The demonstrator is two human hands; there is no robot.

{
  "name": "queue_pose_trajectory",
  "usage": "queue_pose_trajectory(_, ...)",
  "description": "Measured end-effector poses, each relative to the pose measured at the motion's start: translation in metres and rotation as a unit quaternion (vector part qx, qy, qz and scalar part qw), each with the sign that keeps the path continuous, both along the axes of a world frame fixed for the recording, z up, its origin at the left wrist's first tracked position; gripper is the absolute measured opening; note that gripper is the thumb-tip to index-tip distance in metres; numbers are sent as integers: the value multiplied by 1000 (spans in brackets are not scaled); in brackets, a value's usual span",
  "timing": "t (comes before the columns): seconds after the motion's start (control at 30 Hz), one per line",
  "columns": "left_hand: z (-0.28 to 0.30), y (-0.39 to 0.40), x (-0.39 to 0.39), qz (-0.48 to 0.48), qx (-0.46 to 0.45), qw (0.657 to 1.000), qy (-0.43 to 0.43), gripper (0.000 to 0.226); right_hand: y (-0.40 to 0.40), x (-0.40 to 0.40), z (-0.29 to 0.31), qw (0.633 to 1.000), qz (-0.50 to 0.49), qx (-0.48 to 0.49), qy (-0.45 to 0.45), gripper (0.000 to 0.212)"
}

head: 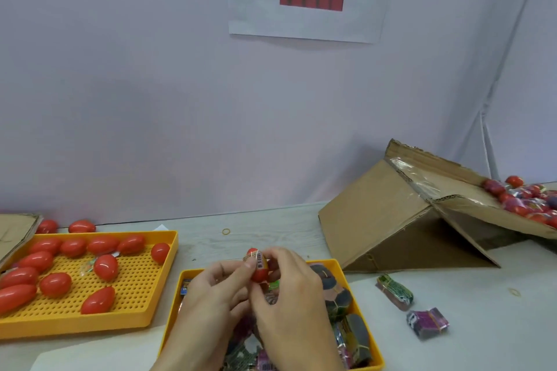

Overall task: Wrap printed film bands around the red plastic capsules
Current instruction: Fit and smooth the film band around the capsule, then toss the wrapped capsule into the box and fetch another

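Nearest the camera, both hands work over a small yellow tray (337,265) piled with bundles of printed film bands (352,328). The left hand (211,289) and right hand (289,286) both pinch 1 red capsule (259,272) between curled fingertips, raised just above the tray. A film band (256,259) with a barcode sits around its upper part, so this capsule looks partway sleeved, not yet seated.

To the right, 2 more band bundles (394,292) lie on the counter (271,226). To the left, a perforated yellow tray (135,289) holds over 10 bare red capsules (105,266), which remain to be done, with 2 more behind it. Farther right, a tipped cardboard box (391,220) holds banded capsules (524,202), seemingly finished. Much work appears left.
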State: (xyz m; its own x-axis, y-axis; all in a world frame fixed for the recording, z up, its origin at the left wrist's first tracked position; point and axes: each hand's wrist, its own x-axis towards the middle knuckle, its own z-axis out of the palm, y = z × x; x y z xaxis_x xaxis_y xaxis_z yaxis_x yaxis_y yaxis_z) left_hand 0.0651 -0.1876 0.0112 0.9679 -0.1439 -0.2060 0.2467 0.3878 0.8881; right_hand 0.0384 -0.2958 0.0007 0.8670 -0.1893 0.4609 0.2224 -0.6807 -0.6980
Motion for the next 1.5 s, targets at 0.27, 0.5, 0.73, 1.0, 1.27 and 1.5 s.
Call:
queue_pose_trajectory(0.27, 7, 4, 5, 19, 140, 989, -42, 24, -38, 11, 27, 892, -33, 406, 198, 31)
queue_pose_trajectory(0.5, 10, 2, 4, 8, 155, 985, -74, 23, -137, 41, 154, 766, -27, 641, -39, 25)
queue_pose_trajectory(0.73, 14, 14, 5, 39, 271, 951, -143, 21, -78, 23, 77, 832, -18, 545, 101, 18)
queue_pose_trajectory(1.0, 21, 75, 14, 146, 475, 843, -206, 15, -6, -2, 16, 932, 78, 305, 181, 29)
queue_pose_trajectory(1.27, 12, 131, 15, 133, 685, 716, 2, 19, -22, 0, 7, 973, 25, 181, 142, 34)
queue_pose_trajectory(1.5, 14, 120, 12, 172, 681, 712, 2, 28, -21, -8, 13, 973, 102, -1, 206, 24)
